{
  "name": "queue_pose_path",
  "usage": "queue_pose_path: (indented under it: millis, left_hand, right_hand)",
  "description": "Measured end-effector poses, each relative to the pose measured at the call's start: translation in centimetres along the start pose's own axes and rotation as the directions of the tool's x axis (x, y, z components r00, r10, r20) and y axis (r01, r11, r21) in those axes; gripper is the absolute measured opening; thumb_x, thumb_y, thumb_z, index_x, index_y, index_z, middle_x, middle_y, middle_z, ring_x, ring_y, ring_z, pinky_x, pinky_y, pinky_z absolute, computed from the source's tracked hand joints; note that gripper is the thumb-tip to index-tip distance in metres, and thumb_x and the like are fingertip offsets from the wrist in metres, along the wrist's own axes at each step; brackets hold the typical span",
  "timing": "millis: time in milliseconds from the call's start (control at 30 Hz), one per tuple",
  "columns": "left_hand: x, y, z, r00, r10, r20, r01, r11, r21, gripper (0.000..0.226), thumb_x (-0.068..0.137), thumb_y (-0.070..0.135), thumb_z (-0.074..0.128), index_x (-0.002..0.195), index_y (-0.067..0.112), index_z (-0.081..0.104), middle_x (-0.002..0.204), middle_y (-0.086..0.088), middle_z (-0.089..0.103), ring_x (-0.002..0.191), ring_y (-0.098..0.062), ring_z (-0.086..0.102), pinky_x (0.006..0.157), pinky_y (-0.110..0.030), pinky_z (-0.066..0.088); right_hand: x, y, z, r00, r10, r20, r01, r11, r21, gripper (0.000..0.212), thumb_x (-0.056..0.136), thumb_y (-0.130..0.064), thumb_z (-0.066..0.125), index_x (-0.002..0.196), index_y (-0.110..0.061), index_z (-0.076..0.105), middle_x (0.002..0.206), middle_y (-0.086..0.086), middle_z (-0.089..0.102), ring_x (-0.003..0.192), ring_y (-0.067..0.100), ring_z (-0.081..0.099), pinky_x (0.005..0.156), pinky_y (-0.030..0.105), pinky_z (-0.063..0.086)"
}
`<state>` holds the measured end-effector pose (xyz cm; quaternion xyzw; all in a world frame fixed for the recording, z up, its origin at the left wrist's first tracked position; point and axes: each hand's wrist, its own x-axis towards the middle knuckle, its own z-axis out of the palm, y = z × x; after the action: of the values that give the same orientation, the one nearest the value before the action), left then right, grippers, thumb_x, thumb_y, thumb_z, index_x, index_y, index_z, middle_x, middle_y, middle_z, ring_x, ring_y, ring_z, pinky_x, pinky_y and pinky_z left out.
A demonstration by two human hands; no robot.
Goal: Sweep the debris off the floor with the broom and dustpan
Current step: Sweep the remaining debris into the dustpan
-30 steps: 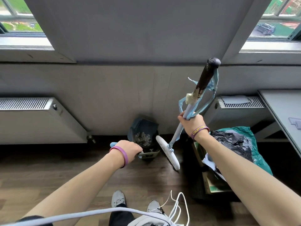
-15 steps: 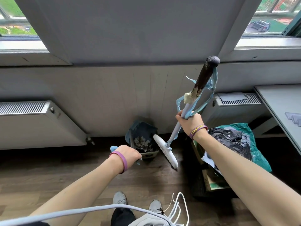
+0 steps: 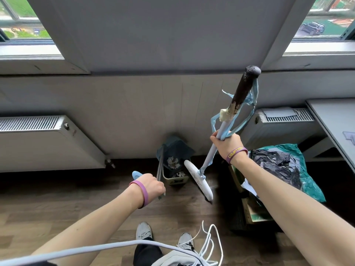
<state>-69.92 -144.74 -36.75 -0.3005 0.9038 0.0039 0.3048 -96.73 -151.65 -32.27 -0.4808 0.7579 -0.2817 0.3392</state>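
Dustpan (image 3: pixel 178 148) prob. more upright now

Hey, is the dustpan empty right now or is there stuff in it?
Not empty. Pale scraps lie inside the dustpan, which the left hand holds off the floor. How full it is, cannot tell.
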Motion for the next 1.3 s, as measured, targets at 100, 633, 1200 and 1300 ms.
queue_pose_path:
  millis: [100,633,1200,1300]
  left_hand:
    - [0.1,0.6,0.3,0.998,0.049,0.029,-0.05,0.997,0.051,0.019,0.089,0.005,0.052,0.105,0.01,0.061,0.106,-0.008,0.066,0.094,-0.032,0.064,0.083,-0.04,0.049]
    - [-0.1,-0.7,-0.6,0.994,0.098,0.037,-0.103,0.978,0.179,0.015,0.086,0.001,0.055,0.098,0.008,0.061,0.099,-0.009,0.067,0.087,-0.032,0.064,0.074,-0.037,0.044]
    - [-0.9,-2.3,-1.9,0.999,-0.053,0.0,0.053,0.999,-0.006,0.023,0.09,0.007,0.044,0.107,0.018,0.055,0.112,0.0,0.061,0.1,-0.028,0.061,0.079,-0.037,0.04]
    - [-0.8,-3.7,-3.3,0.981,-0.187,-0.042,0.176,0.967,-0.182,0.029,0.089,0.016,0.047,0.113,0.028,0.056,0.116,0.006,0.062,0.107,-0.024,0.06,0.086,-0.035,0.045]
  right_hand:
    - [0.0,-0.1,-0.2,1.0,0.009,-0.005,-0.009,1.0,0.01,0.022,0.085,-0.032,0.063,0.094,-0.013,0.068,0.089,0.007,0.067,0.08,0.023,0.065,0.079,0.042,0.057]
    - [0.0,-0.2,-0.2,1.0,-0.009,0.009,0.009,1.0,0.002,0.021,0.088,-0.031,0.062,0.096,-0.012,0.067,0.089,0.007,0.066,0.082,0.024,0.065,0.078,0.042,0.058]
    - [0.3,-0.1,-0.3,1.0,-0.009,0.01,0.009,0.999,-0.033,0.028,0.091,-0.03,0.06,0.107,-0.009,0.065,0.096,0.009,0.066,0.08,0.021,0.063,0.069,0.028,0.052]
    - [0.1,-0.9,-0.2,0.999,-0.028,0.032,0.03,0.998,-0.049,0.026,0.089,-0.031,0.061,0.103,-0.01,0.066,0.095,0.009,0.066,0.081,0.023,0.064,0.076,0.034,0.056]
